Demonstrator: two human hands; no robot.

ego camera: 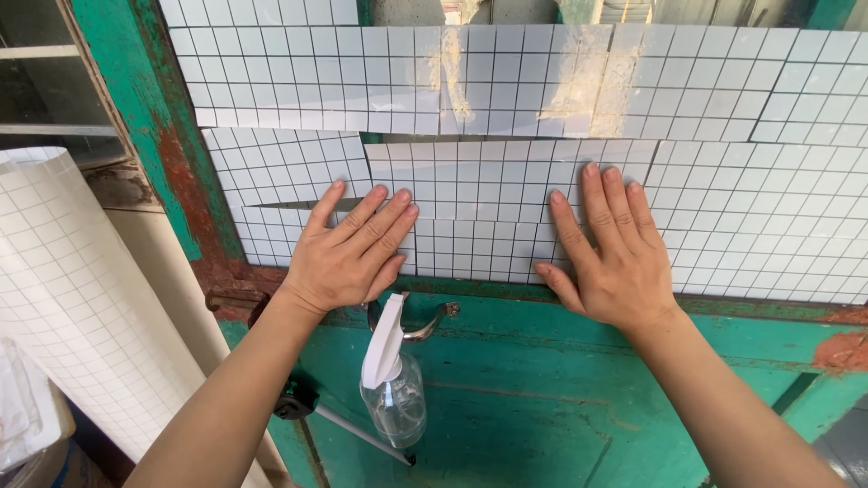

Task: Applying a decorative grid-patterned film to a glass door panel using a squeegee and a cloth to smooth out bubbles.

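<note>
2 flat hands, left hand point(348, 258), right hand point(608, 253), press glossy white gridded film point(488, 194).

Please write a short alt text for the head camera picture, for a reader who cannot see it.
Two bare hands, the left hand and the right hand, press flat on white grid-patterned film covering the glass of a worn green door. A clear spray bottle hangs from the metal door handle below, and a roll of the same film stands at left.

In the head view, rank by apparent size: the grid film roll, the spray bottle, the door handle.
1. Grid film roll, largest, though it is nearest the camera.
2. Spray bottle.
3. Door handle, smallest, partly hidden by the bottle.
</note>
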